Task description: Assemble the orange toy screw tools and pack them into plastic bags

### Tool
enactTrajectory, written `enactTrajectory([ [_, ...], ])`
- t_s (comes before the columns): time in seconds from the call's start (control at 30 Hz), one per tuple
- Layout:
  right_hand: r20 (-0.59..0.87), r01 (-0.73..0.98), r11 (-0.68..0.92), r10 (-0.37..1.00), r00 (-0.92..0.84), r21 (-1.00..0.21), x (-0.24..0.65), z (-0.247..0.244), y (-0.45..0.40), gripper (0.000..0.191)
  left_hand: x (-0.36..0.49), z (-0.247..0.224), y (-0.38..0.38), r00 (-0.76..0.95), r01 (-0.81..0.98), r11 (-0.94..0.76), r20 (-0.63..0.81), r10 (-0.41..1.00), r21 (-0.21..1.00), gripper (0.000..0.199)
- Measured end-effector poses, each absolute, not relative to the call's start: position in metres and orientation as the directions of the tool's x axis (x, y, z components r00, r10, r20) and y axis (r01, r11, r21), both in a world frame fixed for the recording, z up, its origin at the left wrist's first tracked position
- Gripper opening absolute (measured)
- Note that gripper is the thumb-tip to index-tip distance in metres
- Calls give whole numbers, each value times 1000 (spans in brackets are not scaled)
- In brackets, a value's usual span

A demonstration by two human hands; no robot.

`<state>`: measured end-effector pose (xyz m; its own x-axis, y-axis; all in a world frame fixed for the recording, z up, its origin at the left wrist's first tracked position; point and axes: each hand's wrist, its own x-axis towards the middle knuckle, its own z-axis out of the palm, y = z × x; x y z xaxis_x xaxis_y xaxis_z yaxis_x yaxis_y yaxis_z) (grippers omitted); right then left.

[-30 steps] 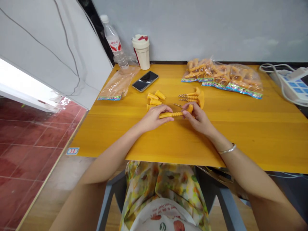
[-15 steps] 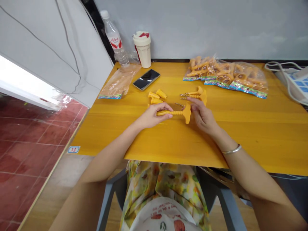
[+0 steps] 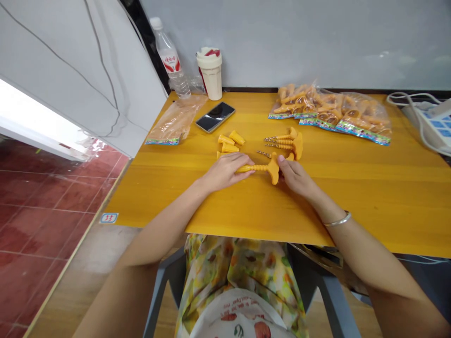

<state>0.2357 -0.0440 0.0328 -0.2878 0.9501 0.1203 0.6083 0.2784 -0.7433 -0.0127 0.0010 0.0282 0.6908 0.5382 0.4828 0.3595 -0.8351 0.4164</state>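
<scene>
My left hand is closed round the tapered end of a yellow plastic corkscrew, which lies level above the table with its T-shaped handle to the right. Against that handle is my right hand, thumb at its upper edge and fingers curled, partly hidden. Just behind the hands, several more corkscrews with metal spiral tips pointing left lie on the table; my right hand partly covers one handle. Several yellow tapered sleeves lie beyond my left hand, one partly hidden by it.
Clear bags of orange-yellow parts lie at the back right of the table. A phone, a flattened plastic bag, a lidded cup and a water bottle are at the back left. A cabled white device sits far right.
My right hand has drawn back from the loose corkscrews, and its stretched index finger has curled in at the handle. My left hand has turned slightly, covering more of the tapered end.
</scene>
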Motion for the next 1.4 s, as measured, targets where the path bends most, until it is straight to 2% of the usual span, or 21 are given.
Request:
enactTrajectory([
  [0.1,356,762,415,898,-257,-496,244,37,-42,51,-13,26,2,669,388,-816,477,569,429,24],
  [0.17,372,806,475,862,-345,-353,245,39,-43,47,-12,25,2,664,386,-813,480,573,436,25],
  [0.23,333,804,507,850,-407,-310,243,41,-45,44,-12,24,2,669,372,-817,483,565,440,26],
  [0.3,304,774,505,860,-411,-383,240,40,-47,47,-11,25,0,681,360,-829,487,546,427,26],
  [0.37,249,710,459,888,-387,-534,236,39,-48,58,-11,27,-1,698,351,-848,493,520,397,26],
  [0.47,82,543,294,921,-380,-787,231,38,-48,65,-11,31,-3,722,344,-877,504,475,335,24],
  [0.53,-19,415,166,914,-405,-895,229,38,-48,64,-10,32,-4,734,335,-895,513,444,295,23],
  [0.67,-139,293,-13,899,-415,-956,229,40,-47,64,-7,32,-6,752,347,-904,501,428,251,23],
  [0.77,-127,347,-4,934,-334,-938,237,45,-44,71,-7,32,-6,727,408,-875,487,484,261,25],
  [0.87,47,491,107,990,-132,-865,253,52,-39,74,-8,34,-6,736,468,-846,417,534,256,26],
  [0.93,180,587,154,984,-15,-795,265,55,-34,72,-8,36,-9,800,444,-856,315,511,263,22],
  [1.0,256,679,173,966,24,-713,273,55,-30,70,-6,40,-13,860,393,-870,216,462,296,17],
  [1.13,319,858,229,944,-81,-460,279,46,-25,50,-1,47,-23,908,371,-869,69,414,328,13],
  [1.23,338,904,313,918,-208,-293,280,39,-22,34,0,49,-25,910,387,-853,3,414,349,33],
  [1.3,333,909,348,906,-263,-230,282,37,-22,28,-4,52,-22,902,397,-833,7,433,387,44],
  [1.4,305,920,363,901,-307,-148,283,38,-25,25,-17,55,-11,833,478,-804,109,543,355,44],
])
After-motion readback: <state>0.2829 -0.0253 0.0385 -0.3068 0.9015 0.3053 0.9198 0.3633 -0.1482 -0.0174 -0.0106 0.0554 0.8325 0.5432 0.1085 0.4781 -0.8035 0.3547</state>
